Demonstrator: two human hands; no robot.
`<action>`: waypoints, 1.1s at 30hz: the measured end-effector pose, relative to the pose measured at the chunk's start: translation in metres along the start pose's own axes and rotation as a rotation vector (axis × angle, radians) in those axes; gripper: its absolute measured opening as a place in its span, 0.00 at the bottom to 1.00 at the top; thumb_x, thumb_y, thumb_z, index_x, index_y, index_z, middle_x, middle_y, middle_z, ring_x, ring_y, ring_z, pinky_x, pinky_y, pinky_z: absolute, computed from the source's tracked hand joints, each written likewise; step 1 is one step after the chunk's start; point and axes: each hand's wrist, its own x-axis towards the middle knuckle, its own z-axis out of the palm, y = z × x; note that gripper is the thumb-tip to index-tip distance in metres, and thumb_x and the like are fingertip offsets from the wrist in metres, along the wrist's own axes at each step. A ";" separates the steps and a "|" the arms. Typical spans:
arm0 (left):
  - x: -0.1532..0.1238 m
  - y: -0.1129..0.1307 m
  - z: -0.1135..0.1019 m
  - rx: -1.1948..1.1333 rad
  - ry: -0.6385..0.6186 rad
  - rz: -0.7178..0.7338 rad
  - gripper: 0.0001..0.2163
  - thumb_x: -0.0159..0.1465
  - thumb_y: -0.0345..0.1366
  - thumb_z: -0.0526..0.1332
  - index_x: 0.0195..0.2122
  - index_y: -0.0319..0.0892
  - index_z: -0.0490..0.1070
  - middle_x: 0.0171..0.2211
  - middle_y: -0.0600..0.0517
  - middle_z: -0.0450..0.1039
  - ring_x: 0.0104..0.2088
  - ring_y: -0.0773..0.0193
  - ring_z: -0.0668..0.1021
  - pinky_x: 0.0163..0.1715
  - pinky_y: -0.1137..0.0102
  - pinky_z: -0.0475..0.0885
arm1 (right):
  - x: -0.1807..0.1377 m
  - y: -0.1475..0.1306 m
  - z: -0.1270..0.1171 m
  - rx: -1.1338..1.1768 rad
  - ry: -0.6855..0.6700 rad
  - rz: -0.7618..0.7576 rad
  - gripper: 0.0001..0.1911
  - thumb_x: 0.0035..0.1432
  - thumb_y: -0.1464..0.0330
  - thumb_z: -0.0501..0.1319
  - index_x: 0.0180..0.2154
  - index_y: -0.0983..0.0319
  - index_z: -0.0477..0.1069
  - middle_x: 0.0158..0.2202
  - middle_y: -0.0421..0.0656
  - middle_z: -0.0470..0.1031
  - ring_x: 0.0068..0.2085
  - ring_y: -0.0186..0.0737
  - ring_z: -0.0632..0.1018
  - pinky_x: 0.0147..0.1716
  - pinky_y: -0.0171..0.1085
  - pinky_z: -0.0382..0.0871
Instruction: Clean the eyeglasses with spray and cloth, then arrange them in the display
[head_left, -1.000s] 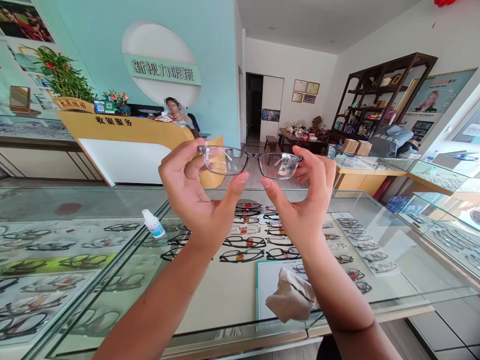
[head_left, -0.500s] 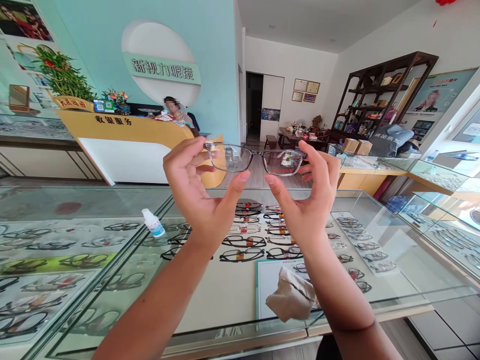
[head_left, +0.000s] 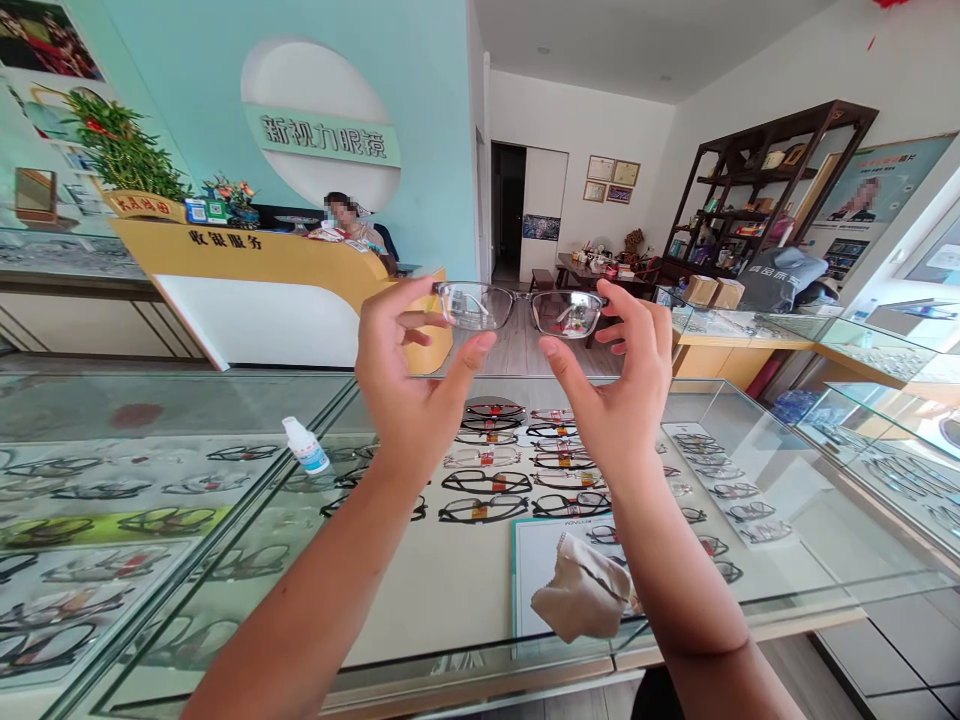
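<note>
I hold a pair of clear-framed glasses (head_left: 521, 308) up at arm's length over a glass display counter (head_left: 765, 590). My left hand (head_left: 409, 385) pinches the left lens between thumb and forefinger. My right hand (head_left: 619, 385) grips the right lens edge the same way, its other fingers spread. Both lenses face me, with the shop floor showing through them. Rows of dark spectacle frames (head_left: 487, 480) lie in the case under the hands.
A crumpled beige cloth (head_left: 581, 600) lies on a white mat near the counter's front edge. A small white bottle (head_left: 305, 446) lies on the glass to the left. A person sits behind a yellow desk (head_left: 255, 262) beyond. Dark wooden shelves (head_left: 757, 195) stand at right.
Both hands have carried the glasses farther away from me and slightly right and up. The grip on the lenses is the same.
</note>
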 end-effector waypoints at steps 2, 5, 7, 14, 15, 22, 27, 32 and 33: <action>0.001 -0.005 0.000 -0.006 -0.003 -0.011 0.27 0.67 0.50 0.76 0.64 0.60 0.72 0.62 0.49 0.79 0.46 0.55 0.85 0.45 0.54 0.79 | 0.002 0.003 -0.001 -0.001 -0.027 0.009 0.27 0.69 0.56 0.73 0.66 0.50 0.73 0.56 0.48 0.77 0.51 0.48 0.81 0.48 0.50 0.85; 0.002 -0.011 0.000 -0.008 -0.006 -0.031 0.26 0.67 0.49 0.77 0.64 0.59 0.74 0.60 0.48 0.80 0.46 0.56 0.86 0.44 0.55 0.78 | 0.004 0.006 -0.002 -0.018 -0.064 0.021 0.26 0.70 0.56 0.72 0.65 0.51 0.74 0.55 0.47 0.78 0.49 0.47 0.82 0.48 0.50 0.84; 0.003 -0.013 -0.001 -0.002 -0.004 -0.040 0.27 0.66 0.49 0.77 0.63 0.59 0.74 0.61 0.48 0.80 0.46 0.55 0.86 0.44 0.55 0.79 | 0.004 0.008 -0.002 -0.029 -0.078 0.029 0.26 0.70 0.56 0.72 0.65 0.50 0.75 0.55 0.47 0.79 0.48 0.47 0.82 0.47 0.50 0.84; 0.005 -0.020 -0.002 -0.013 -0.015 0.033 0.28 0.64 0.50 0.78 0.64 0.61 0.74 0.61 0.49 0.80 0.45 0.55 0.85 0.41 0.55 0.77 | 0.004 0.011 -0.003 -0.022 -0.092 0.045 0.26 0.70 0.58 0.71 0.65 0.51 0.74 0.57 0.47 0.79 0.47 0.46 0.83 0.47 0.49 0.85; 0.005 -0.021 -0.003 -0.017 -0.016 0.050 0.28 0.64 0.50 0.78 0.64 0.61 0.74 0.61 0.50 0.80 0.45 0.55 0.85 0.41 0.55 0.77 | 0.004 0.011 -0.003 -0.022 -0.094 0.047 0.25 0.70 0.58 0.71 0.66 0.51 0.74 0.57 0.48 0.79 0.48 0.46 0.83 0.47 0.50 0.85; 0.006 -0.018 -0.005 0.006 0.003 0.106 0.27 0.66 0.51 0.78 0.63 0.55 0.75 0.60 0.48 0.80 0.44 0.56 0.84 0.39 0.53 0.77 | 0.005 0.009 -0.005 -0.009 -0.096 0.059 0.25 0.70 0.59 0.72 0.65 0.51 0.74 0.56 0.46 0.80 0.46 0.44 0.82 0.47 0.48 0.83; 0.007 -0.018 -0.005 -0.013 0.010 0.135 0.28 0.65 0.50 0.78 0.64 0.56 0.76 0.59 0.48 0.79 0.44 0.57 0.83 0.39 0.54 0.77 | 0.004 0.008 -0.005 -0.002 -0.092 0.063 0.24 0.70 0.59 0.71 0.64 0.51 0.74 0.56 0.46 0.80 0.46 0.45 0.82 0.47 0.48 0.83; 0.009 -0.022 -0.006 0.021 -0.004 0.151 0.30 0.64 0.52 0.79 0.64 0.54 0.76 0.60 0.47 0.80 0.48 0.53 0.83 0.40 0.52 0.77 | 0.004 0.011 -0.005 -0.010 -0.100 0.063 0.24 0.70 0.57 0.71 0.64 0.50 0.73 0.56 0.46 0.80 0.45 0.44 0.82 0.47 0.49 0.83; 0.009 -0.022 -0.007 0.040 -0.005 0.143 0.30 0.64 0.53 0.78 0.64 0.54 0.76 0.61 0.47 0.80 0.48 0.52 0.83 0.40 0.51 0.77 | 0.004 0.012 -0.005 -0.012 -0.099 0.059 0.24 0.71 0.57 0.70 0.64 0.50 0.73 0.56 0.46 0.80 0.45 0.45 0.82 0.47 0.49 0.83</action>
